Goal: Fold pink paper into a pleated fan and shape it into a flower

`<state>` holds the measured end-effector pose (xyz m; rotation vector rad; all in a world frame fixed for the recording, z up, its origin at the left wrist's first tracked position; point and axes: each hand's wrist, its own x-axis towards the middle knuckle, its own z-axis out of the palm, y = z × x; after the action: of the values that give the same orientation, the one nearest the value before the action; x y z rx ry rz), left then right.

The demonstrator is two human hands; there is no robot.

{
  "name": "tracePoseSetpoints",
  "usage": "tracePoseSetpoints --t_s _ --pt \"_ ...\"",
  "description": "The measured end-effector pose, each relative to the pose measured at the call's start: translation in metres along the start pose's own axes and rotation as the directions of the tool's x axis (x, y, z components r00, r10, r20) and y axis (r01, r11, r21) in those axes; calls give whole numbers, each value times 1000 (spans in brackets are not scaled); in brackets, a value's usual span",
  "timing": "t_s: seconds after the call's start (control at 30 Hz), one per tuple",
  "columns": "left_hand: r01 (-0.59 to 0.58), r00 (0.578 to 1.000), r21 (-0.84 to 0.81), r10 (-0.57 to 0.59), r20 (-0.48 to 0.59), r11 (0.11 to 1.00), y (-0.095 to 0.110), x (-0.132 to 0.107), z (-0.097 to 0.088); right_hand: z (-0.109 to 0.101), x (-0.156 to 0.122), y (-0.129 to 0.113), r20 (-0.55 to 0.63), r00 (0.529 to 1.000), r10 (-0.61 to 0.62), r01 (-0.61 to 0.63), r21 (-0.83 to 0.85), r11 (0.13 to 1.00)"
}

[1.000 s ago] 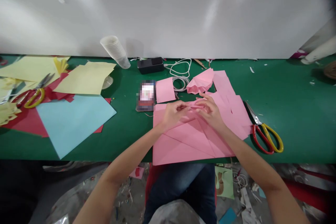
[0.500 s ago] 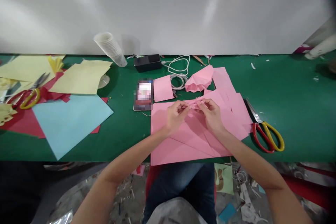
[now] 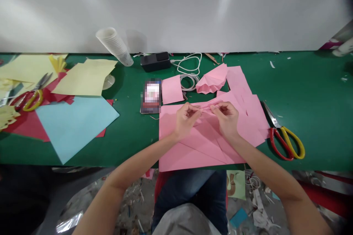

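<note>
Between both hands is a narrow folded piece of pink paper (image 3: 206, 109), held just above a stack of pink sheets (image 3: 176, 156). My left hand (image 3: 186, 118) pinches its left end, thumb against fingers. On its right end my right hand (image 3: 226, 117) has a like pinch, with the fingers curled. The fingers partly cover the folds. Beyond the hands lies a pleated, fan-like pink paper piece (image 3: 211, 79). A small pink rectangle (image 3: 172, 89) rests behind the stack's left side.
Scissors with red and yellow handles (image 3: 284, 136) lie right of the stack. A phone (image 3: 151, 96), a black box (image 3: 155, 62) and a white cable (image 3: 190, 82) sit behind. At left are blue paper (image 3: 78, 125), yellow paper (image 3: 85, 77), more scissors (image 3: 34, 95) and tilted stacked cups (image 3: 114, 46).
My right hand has shifted slightly right, so the hands are a little further apart along the folded pink paper. Both hands keep their pinch. The camera view has moved slightly.
</note>
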<state>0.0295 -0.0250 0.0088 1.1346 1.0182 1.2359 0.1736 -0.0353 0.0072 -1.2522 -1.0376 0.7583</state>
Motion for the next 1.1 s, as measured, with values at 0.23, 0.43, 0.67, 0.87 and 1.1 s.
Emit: tracePoseSetpoints --t_s 0.23,0.43,0.67,0.87,1.1 --pt "2 1000 25 -1 -22 1000 1 -1 2 3 1 -6 -43 998 53 -53 1 999" --pt "-20 998 83 25 -57 996 2 1 2 4 2 -7 -49 996 71 -72 -16 997" --pt "-15 997 82 22 -77 997 2 2 3 4 2 -6 -42 997 66 -66 -8 998" --pt "7 997 15 -6 -82 1000 -2 2 4 5 3 -4 -71 995 67 -66 26 997" --pt "12 998 -6 -12 -66 1000 -5 3 3 4 5 -4 -64 991 120 -116 64 991"
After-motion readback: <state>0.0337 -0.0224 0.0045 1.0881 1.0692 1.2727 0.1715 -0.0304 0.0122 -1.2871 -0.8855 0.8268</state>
